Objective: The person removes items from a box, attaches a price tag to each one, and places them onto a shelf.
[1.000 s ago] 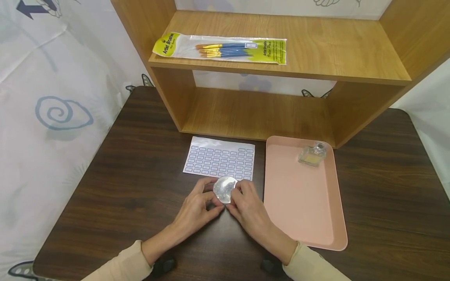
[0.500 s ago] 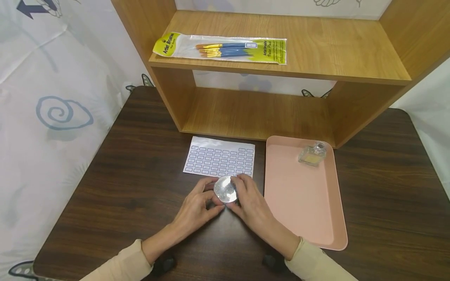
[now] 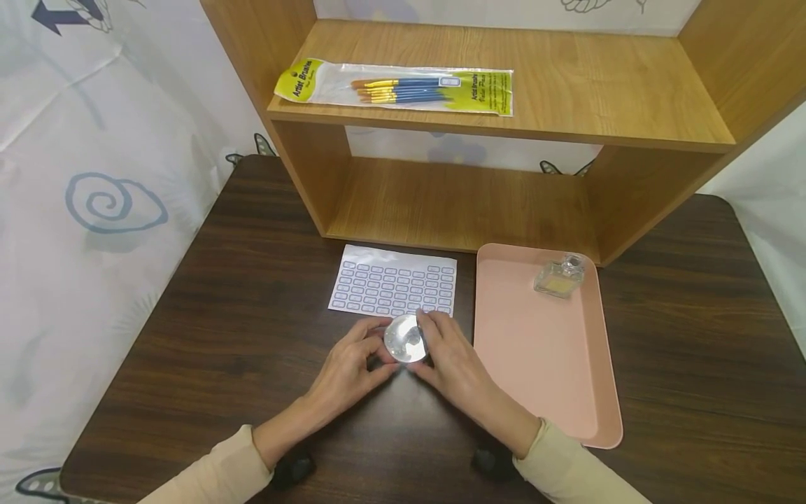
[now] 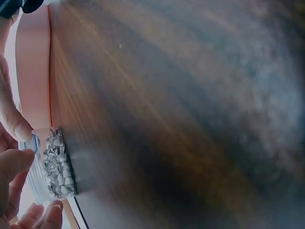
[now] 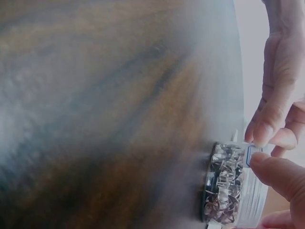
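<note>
A round clear plastic container (image 3: 403, 340) stands on the table between both hands. Small silver metal pieces (image 5: 225, 183), which look like thumbtacks, fill it. My left hand (image 3: 348, 369) holds its left side, fingers curved round it and thumb at the near edge. On the opposite side my right hand (image 3: 458, 369) grips it, with the index finger along the rim. In the wrist views a small blue-bordered label (image 5: 251, 155) lies on the container's side wall, with both thumbs at its edges. Just beyond the container is a white label sheet (image 3: 393, 280) with rows of blue-bordered labels.
To the right lies a pink tray (image 3: 535, 364) with a glass bottle (image 3: 557, 278) at its far end. Behind stands a wooden shelf unit (image 3: 466, 203); a packet of artist brushes (image 3: 403, 89) rests on its upper board. The table (image 3: 208, 329) is dark wood.
My right fingers have shifted from the container's top, where they were bunched, outward to its right rim. The left hand has barely moved, and the container stays in place.
</note>
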### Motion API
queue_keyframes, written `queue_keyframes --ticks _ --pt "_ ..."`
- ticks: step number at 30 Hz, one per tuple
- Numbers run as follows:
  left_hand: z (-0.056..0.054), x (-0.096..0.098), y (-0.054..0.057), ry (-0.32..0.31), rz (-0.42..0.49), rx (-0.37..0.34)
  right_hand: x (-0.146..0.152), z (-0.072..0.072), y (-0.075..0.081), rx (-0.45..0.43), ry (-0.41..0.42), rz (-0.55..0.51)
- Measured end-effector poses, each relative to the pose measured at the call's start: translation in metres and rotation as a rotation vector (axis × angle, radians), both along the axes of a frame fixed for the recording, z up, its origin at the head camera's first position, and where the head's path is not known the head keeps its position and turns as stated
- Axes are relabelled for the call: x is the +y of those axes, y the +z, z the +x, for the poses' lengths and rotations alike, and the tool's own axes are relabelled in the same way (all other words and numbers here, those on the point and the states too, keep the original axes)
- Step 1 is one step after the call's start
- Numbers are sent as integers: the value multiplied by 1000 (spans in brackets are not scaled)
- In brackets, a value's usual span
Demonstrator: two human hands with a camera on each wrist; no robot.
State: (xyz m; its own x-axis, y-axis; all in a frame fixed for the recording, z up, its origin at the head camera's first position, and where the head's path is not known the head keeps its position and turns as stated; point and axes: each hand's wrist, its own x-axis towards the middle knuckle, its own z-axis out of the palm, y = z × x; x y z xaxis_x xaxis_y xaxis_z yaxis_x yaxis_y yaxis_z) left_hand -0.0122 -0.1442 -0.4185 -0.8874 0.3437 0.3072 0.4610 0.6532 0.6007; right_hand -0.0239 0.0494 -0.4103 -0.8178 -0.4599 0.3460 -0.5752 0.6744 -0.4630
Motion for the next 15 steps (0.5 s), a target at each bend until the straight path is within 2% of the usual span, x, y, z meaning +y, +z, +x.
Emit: queue_keyframes --ticks 6,10,12,15 --pt "-7 -9 3 -75 -3 -8 0 -3 6 -122 3 13" --pt "-17 -21 12 -108 2 -7 1 -6 6 -121 19 27" --pt "-26 -28 19 -79 19 -1 1 -7 7 -118 23 34" --pt "-41 -40 33 32 79 7 2 -9 7 -127 31 45"
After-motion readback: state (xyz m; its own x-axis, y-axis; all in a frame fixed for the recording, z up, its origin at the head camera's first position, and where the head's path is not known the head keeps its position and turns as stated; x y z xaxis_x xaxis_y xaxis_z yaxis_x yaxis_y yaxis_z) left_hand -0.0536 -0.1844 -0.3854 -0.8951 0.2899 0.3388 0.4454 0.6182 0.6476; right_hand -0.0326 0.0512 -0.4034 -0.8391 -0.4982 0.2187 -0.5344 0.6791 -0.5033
